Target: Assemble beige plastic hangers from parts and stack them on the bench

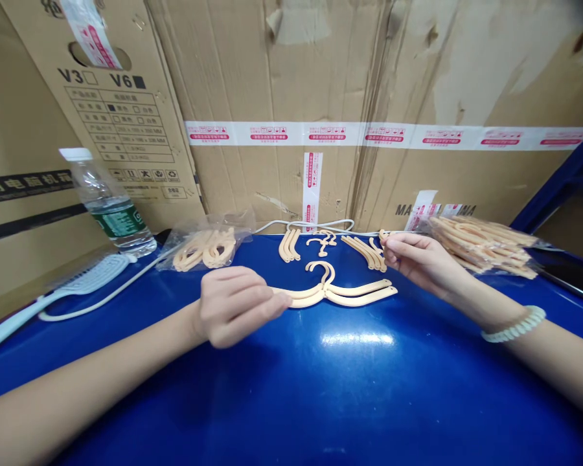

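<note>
In the head view, two peach hangers [325, 293] lie together on the blue table [320, 401], and the left hand [238, 304] pinches them at their left side. The right hand [415, 257] has a small peach piece [383, 233] between its fingertips, behind the hangers and to their right. Small hooks [323, 245] lie just behind the hangers, and a water bottle [114, 210] stands well to their left.
</note>
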Demonstrator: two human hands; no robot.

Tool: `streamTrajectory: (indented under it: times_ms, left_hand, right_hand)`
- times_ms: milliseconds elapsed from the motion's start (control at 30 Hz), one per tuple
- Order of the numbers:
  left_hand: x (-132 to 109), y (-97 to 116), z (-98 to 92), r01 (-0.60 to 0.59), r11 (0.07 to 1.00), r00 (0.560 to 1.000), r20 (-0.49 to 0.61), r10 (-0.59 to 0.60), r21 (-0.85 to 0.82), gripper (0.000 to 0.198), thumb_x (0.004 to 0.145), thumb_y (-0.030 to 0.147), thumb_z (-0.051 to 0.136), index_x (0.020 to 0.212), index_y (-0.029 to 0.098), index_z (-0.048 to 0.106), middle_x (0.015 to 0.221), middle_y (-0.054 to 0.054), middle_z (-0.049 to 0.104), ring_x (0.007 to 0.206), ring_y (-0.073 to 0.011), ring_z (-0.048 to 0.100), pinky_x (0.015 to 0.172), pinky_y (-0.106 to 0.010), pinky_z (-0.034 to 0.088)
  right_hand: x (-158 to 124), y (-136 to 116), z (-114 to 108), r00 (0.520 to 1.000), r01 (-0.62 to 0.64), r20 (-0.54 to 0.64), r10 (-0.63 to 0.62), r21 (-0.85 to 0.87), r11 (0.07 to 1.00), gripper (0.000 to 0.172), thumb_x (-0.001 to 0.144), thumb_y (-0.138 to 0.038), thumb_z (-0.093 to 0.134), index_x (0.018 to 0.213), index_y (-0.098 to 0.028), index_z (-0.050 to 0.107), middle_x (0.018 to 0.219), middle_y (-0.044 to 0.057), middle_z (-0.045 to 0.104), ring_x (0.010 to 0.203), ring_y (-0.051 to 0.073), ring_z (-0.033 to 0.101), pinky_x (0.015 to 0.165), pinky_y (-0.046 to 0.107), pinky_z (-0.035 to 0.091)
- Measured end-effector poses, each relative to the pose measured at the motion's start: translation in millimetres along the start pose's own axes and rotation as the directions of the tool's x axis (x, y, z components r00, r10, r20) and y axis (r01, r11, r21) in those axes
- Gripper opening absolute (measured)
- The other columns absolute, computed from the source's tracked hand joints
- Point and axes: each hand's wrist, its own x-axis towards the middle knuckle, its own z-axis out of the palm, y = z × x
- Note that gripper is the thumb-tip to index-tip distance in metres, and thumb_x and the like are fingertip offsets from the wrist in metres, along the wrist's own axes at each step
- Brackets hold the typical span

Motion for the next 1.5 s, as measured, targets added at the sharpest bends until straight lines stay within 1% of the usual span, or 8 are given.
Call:
streamTrajectory:
  times_ms: [133,267,367,567,933,1167,1300,1500]
  left_hand:
    - [13,19,-22.8,-0.211,0.977,0.974,-0.075,0.212,0.025,0.023,0.077,0.008,0.072,0.069,0.028,0.065,0.062,0.005,0.065,0.051,-0.0153,0.062,0.044,-0.032,0.054]
    - [9,44,-36.5,0.135,0.982,0.990,0.067,-0.127,-0.128,0.039,0.078,0.005,0.069,0.091,0.041,0.066,0.074,0.010,0.069,0.055,-0.0159,0.067,0.044,-0.035,0.059]
    - [1,53,-41.1,0.245,0.952,0.965,0.139,-0.222,-0.184,0.049,0.078,0.005,0.069,0.100,0.048,0.064,0.075,0.013,0.069,0.057,-0.0144,0.069,0.043,-0.035,0.061]
    - [3,51,-44.1,-0.031,1.000,0.998,0.055,0.031,0.001,0.037,0.070,0.004,0.077,0.079,0.038,0.069,0.076,0.013,0.070,0.059,-0.0115,0.068,0.043,-0.028,0.061]
    - [19,53,-50.4,-0.032,0.998,0.999,0.040,0.030,0.054,0.032,0.067,0.006,0.082,0.077,0.035,0.070,0.072,0.014,0.070,0.058,-0.0083,0.065,0.051,-0.023,0.061]
    - [24,72,-40.8,0.151,0.988,0.988,-0.041,-0.149,0.039,0.032,0.066,0.004,0.081,0.067,0.031,0.064,0.066,0.014,0.066,0.057,-0.0083,0.063,0.051,-0.026,0.058]
    - [27,91,-21.0,0.451,0.884,0.865,-0.304,-0.398,0.124,0.034,0.070,0.006,0.079,0.056,0.024,0.053,0.056,0.010,0.058,0.054,-0.0116,0.061,0.053,-0.034,0.056]
    - [26,74,-24.8,0.167,0.986,0.973,-0.162,-0.166,-0.010,0.032,0.076,-0.001,0.070,0.063,0.027,0.062,0.060,0.010,0.062,0.053,-0.0109,0.062,0.047,-0.027,0.056]
  right_hand:
    - [-1,-1,1,1.000,-0.024,-0.019,0.024,0.014,1.000,0.023,0.063,-0.035,0.085,0.070,-0.019,0.072,0.060,-0.002,0.056,0.059,0.010,0.050,0.059,0.026,0.045]
    - [-2,-2,3,0.999,-0.027,-0.022,0.028,0.008,1.000,0.022,0.063,-0.035,0.085,0.069,-0.019,0.072,0.060,-0.002,0.056,0.059,0.010,0.049,0.059,0.026,0.045]
    - [-2,-2,4,1.000,-0.024,-0.020,0.024,0.018,1.000,0.022,0.063,-0.035,0.085,0.069,-0.019,0.072,0.060,-0.002,0.055,0.060,0.010,0.049,0.059,0.025,0.044]
    - [-3,-1,3,0.999,-0.038,-0.028,0.039,0.025,0.999,0.020,0.063,-0.034,0.085,0.071,-0.020,0.073,0.061,-0.002,0.055,0.061,0.010,0.049,0.060,0.025,0.044]
    - [-4,1,3,1.000,-0.012,-0.008,0.013,0.061,0.998,0.017,0.068,-0.028,0.083,0.073,-0.015,0.073,0.063,-0.001,0.058,0.063,0.008,0.050,0.063,0.020,0.046]
    - [-5,0,5,1.000,0.005,0.016,-0.006,0.042,0.999,0.017,0.069,-0.030,0.082,0.072,-0.016,0.073,0.064,-0.001,0.058,0.063,0.008,0.051,0.061,0.020,0.045]
    - [-7,-2,8,1.000,0.013,0.019,-0.014,0.016,1.000,0.019,0.067,-0.032,0.083,0.068,-0.017,0.072,0.063,-0.001,0.058,0.062,0.008,0.050,0.059,0.020,0.043]
    - [-8,-4,10,1.000,0.007,0.017,-0.007,0.002,1.000,0.021,0.065,-0.033,0.084,0.067,-0.017,0.072,0.063,-0.001,0.058,0.062,0.008,0.050,0.058,0.020,0.042]
